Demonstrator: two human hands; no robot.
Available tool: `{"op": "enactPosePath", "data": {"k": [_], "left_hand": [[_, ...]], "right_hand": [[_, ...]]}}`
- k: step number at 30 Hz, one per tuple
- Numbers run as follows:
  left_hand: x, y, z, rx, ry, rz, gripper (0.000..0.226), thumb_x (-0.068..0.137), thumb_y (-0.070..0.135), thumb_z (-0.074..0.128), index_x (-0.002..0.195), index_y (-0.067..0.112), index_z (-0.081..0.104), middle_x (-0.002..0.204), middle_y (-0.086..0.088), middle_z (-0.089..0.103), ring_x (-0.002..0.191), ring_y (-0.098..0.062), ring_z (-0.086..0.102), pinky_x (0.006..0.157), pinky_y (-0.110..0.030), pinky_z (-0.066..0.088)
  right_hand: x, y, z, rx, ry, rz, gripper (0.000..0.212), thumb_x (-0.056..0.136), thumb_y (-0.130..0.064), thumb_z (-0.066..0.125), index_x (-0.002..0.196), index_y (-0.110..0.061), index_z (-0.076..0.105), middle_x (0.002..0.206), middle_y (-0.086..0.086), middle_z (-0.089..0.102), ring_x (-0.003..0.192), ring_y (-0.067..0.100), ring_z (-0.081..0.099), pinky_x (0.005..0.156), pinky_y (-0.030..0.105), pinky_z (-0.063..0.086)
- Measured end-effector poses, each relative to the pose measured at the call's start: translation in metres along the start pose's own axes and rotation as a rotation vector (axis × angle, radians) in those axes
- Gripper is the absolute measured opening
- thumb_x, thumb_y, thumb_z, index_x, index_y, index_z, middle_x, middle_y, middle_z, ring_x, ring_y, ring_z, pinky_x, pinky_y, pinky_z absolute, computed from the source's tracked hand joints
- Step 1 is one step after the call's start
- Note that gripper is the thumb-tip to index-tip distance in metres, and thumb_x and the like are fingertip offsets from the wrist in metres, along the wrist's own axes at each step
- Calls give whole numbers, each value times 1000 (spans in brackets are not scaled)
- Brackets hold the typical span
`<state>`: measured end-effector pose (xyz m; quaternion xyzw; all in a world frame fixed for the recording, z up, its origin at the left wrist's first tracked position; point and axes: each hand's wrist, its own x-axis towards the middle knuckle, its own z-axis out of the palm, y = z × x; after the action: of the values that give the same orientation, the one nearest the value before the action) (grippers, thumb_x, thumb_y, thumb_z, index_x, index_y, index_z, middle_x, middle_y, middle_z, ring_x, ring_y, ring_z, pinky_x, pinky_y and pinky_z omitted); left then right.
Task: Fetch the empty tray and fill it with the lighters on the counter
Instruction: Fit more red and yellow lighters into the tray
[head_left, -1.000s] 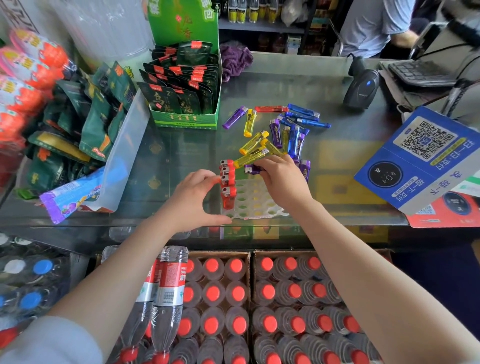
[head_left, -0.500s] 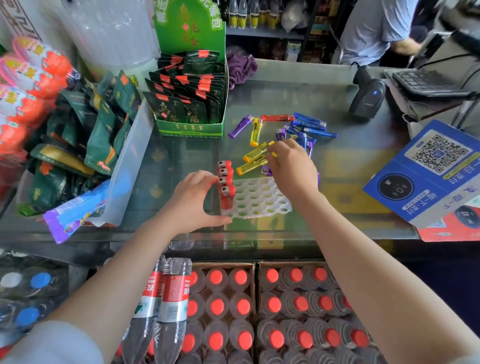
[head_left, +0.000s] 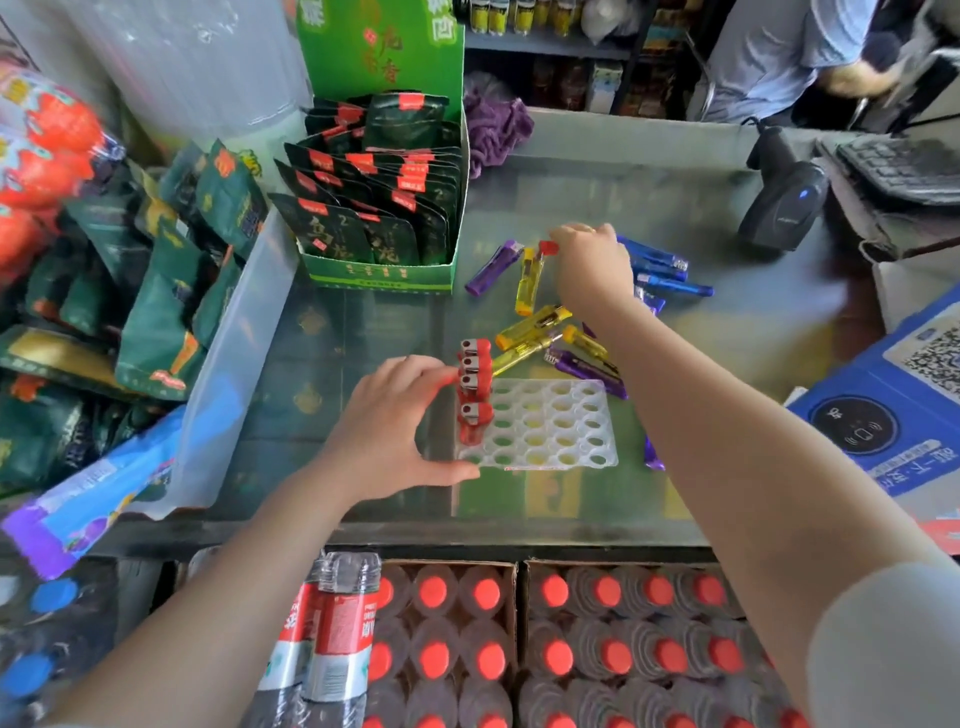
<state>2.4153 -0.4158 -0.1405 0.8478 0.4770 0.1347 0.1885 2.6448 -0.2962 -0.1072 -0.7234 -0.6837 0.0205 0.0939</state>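
Glass counter (head_left: 363, 332): left hand (head_left: 387, 426) spread, steadying white tray (head_left: 550, 426) at 9 o'clock; right hand (head_left: 589, 265) pinching red lighter (head_left: 548, 248) at 12 o'clock

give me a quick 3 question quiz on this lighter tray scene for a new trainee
1. True or false: the red lighters stand upright in the left column of the white tray.
2. What is the right hand closing on at the far side of the loose pile? A) a red lighter B) the black scanner C) a tea packet
3. Where is the left hand, and what does it seem to be doing?

Key
1. True; the rest of the tray's holes are empty.
2. A, the single red lighter beside a yellow lighter.
3. At the tray's left edge, thumb by the near corner and fingers at the red lighters, apparently steadying it.
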Motion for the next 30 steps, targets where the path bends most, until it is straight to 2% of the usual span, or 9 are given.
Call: {"op": "enactPosePath", "data": {"k": [3, 9, 11, 14, 17, 20, 25, 28, 30], "left_hand": [[-1, -1, 0, -18, 7, 11, 88, 55, 74, 55, 125, 23, 42, 123, 8, 42, 113, -8, 28, 91, -33, 27], [-1, -1, -2, -73, -3, -1, 90, 54, 74, 58, 127, 24, 42, 123, 10, 41, 114, -7, 27, 95, -33, 25], [-1, -1, -2, -69, -7, -9, 90, 54, 73, 60, 128, 25, 41, 125, 10, 40, 115, -7, 27, 95, -31, 24], [-1, 1, -4, -61, -2, -13, 91, 52, 74, 58, 127, 25, 43, 127, 9, 42, 115, -6, 26, 91, -29, 22], [0, 2, -4, -63, -11, -22, 91, 51, 77, 55, 126, 27, 43, 126, 9, 42, 115, -7, 27, 91, -28, 21], [-1, 3, -4, -64, -16, -40, 92, 51, 78, 53, 127, 28, 42, 127, 8, 42, 116, -10, 29, 94, -33, 26], [-2, 8, -5, -56, -12, -60, 85, 56, 74, 56, 126, 28, 42, 128, 5, 43, 118, -16, 34, 96, -40, 30], [-5, 13, -4, -101, -33, -100, 81, 58, 65, 63, 127, 28, 41, 129, 3, 41, 119, -17, 33, 98, -40, 29], [-9, 16, -3, -119, -38, -111, 81, 60, 62, 65, 128, 26, 41, 129, 3, 40, 120, -17, 32, 98, -39, 30]], "right_hand": [[5, 2, 7, -75, 22, 6, 26, 82, 7, 43, 100, -5, 56, 107, 15, 60, 109, 34, 41, 87, 40, 35], [-11, 4, 0, -179, 52, -233, 19, 90, -9, 48, 108, -10, 52, 111, 10, 57, 106, 31, 46, 88, 40, 35], [-29, 0, -9, -52, 154, -263, 22, 93, -20, 45, 111, -9, 51, 111, 12, 56, 102, 33, 49, 87, 41, 36], [-67, -12, -27, 409, 316, -214, 22, 92, -27, 48, 106, -11, 52, 102, 10, 58, 82, 25, 55, 71, 38, 44], [-107, -19, -37, 905, 133, 36, 14, 91, -26, 52, 101, -22, 43, 83, -4, 58, 59, 10, 54, 51, 22, 45], [-141, -16, -38, 1199, -114, 256, 10, 92, -17, 50, 88, -24, 45, 78, 6, 57, 46, 11, 47, 40, 22, 39], [-178, -18, -38, 1767, -391, 440, 26, 95, -4, 38, 83, -14, 59, 77, 7, 58, 59, 19, 66, 56, 27, 58], [-186, -17, -40, 1795, -467, 429, 33, 93, 0, 37, 88, -12, 68, 77, 7, 69, 72, 26, 70, 69, 33, 60], [-188, -17, -42, 1775, -513, 394, 35, 91, 4, 38, 90, -12, 69, 77, 6, 72, 74, 24, 70, 64, 29, 58]]}}
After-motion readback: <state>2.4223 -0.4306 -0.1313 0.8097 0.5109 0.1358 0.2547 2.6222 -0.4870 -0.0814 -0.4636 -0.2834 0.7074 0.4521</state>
